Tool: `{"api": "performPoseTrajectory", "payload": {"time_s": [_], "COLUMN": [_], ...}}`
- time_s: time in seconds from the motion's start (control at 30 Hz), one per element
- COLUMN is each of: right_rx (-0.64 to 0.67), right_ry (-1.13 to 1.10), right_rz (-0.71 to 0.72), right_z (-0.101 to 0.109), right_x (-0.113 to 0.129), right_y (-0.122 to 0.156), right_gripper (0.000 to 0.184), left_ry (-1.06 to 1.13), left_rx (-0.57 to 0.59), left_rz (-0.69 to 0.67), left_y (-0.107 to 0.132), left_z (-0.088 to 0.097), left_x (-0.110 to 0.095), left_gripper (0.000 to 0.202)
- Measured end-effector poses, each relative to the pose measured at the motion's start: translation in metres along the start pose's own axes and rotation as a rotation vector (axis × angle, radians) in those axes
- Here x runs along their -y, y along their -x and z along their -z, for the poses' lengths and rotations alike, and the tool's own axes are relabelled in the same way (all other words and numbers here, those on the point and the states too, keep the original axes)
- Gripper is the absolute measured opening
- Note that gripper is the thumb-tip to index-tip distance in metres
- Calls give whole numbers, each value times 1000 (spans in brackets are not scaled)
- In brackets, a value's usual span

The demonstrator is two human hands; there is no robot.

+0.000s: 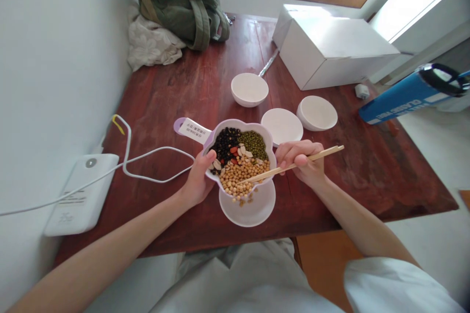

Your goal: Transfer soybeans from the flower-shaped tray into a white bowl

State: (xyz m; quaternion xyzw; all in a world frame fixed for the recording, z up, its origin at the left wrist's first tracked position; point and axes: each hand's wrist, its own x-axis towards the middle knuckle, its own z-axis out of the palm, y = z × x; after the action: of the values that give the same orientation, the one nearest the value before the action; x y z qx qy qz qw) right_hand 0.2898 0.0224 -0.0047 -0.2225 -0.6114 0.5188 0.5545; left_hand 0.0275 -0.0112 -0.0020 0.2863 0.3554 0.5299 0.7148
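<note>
Centrally, the left hand [198, 176] grips a tilted bean bowl [240, 156]. The right hand [301, 161] pinches chopsticks [293, 165] over a white dish [249, 205]. Its handle label is unreadable.

a dark red wooden table [176, 98], its varnish worn and streaky yet catching a soft sheen at the far end. near centre, a glossy white-and-lilac dish [266, 139], plastic or glazed by its look, holds matt dry beans [242, 171]: black, green, tan. pale bare-wood chopsticks [293, 165], unvarnished, cross its rim. below it and to the right, smooth white bowls [249, 89], glazed with a dull shine. a paper label [194, 131] on the dish's handle. at left, a matt white plastic box [82, 195] and rubbery white cable [147, 156]. far left, a heavy olive cloth bag [176, 0] on crumpled pale fabric [150, 41]. far right, a smooth matt white carton [330, 49]; a glossy blue tube [400, 95].
</note>
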Motion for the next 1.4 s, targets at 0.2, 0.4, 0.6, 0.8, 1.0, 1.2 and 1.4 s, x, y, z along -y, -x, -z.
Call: {"api": "performPoseTrajectory", "payload": {"time_s": [0.2, 0.4, 0.6, 0.8, 1.0, 1.2, 1.4], "right_rx": [-19, -12, -47, -56, -82, -93, -90], "right_ry": [-13, -39, -49, -40, -13, -6, -47], "right_rz": [-23, -43, -82, -66, -82, -84, -39], "right_z": [-1, 0, 0, -2, -3, -3, -5], "right_x": [1, -1, -4, -4, -3, -3, 0], "right_y": [-2, -2, -2, -4, -5, -6, -9], "right_gripper": [44, 44, 48, 50, 55, 56, 54], "left_ry": [16, 49, 46, 47, 41, 19, 36], "left_rx": [-23, -11, -40, -31, -26, -19, -38], "left_rz": [-13, -13, -16, -24, -16, -18, -10], "left_y": [-1, -2, -2, -2, -1, -2, 0], "left_z": [-6, -6, -8, -10, -9, -9, -9], "left_x": [-3, -1, -3, -4, -3, -4, -5], "left_gripper": [57, 56, 60, 57, 65, 64, 61]}}
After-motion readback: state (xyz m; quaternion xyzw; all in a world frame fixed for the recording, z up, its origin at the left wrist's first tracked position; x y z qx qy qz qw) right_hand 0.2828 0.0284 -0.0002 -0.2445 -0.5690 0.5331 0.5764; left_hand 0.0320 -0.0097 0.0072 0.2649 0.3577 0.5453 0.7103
